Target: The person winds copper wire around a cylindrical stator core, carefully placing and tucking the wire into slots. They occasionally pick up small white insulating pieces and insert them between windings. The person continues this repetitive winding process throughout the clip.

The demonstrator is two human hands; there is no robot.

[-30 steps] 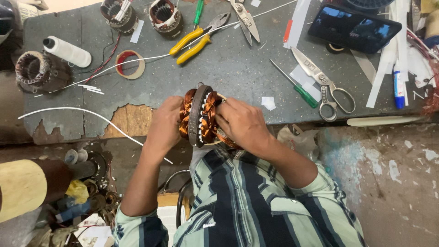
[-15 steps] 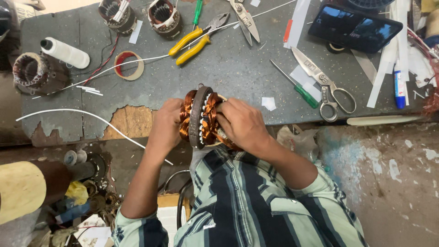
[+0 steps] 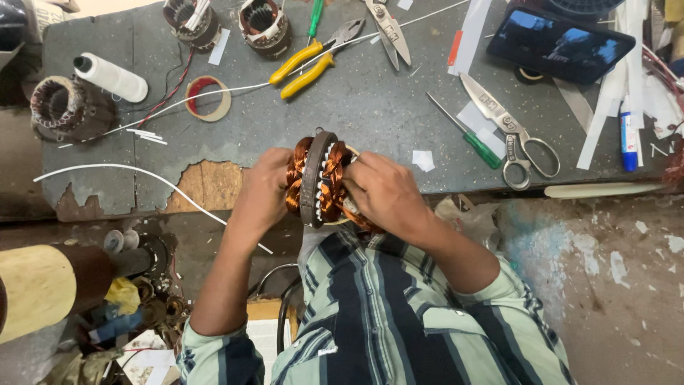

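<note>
You hold a motor stator (image 3: 318, 178) at the near edge of the desk (image 3: 370, 107), roughly at its middle, just in front of your striped shirt. Your left hand (image 3: 262, 191) is clasped around its left face, fingers curled over the copper windings, and your right hand (image 3: 383, 191) grips the right face the same way, fingertips pressed into the coils. The stator stands on edge: its dark steel ring runs near to far between your hands, so the bore axis lies crosswise, pointing left and right along the desk's near edge, with copper bulging out on both sides of the ring. Just left of your left hand, the desk's grey covering is torn away at the near edge, showing bare wood, and a white sleeve tube (image 3: 135, 175) curves across that patch towards you. To the right of your right hand, a small white paper scrap (image 3: 423, 160) lies near the edge, and beyond it a green-handled screwdriver (image 3: 467, 134) and a pair of steel scissors (image 3: 511, 132) rest side by side. Farther back, near the desk's middle, lie yellow-handled pliers (image 3: 313, 58); towards the left sit a roll of tape (image 3: 208, 98), a white bottle (image 3: 112, 76) and another wound stator (image 3: 55, 107) at the left edge. At the far right corner lies a dark phone (image 3: 559, 44).
</note>
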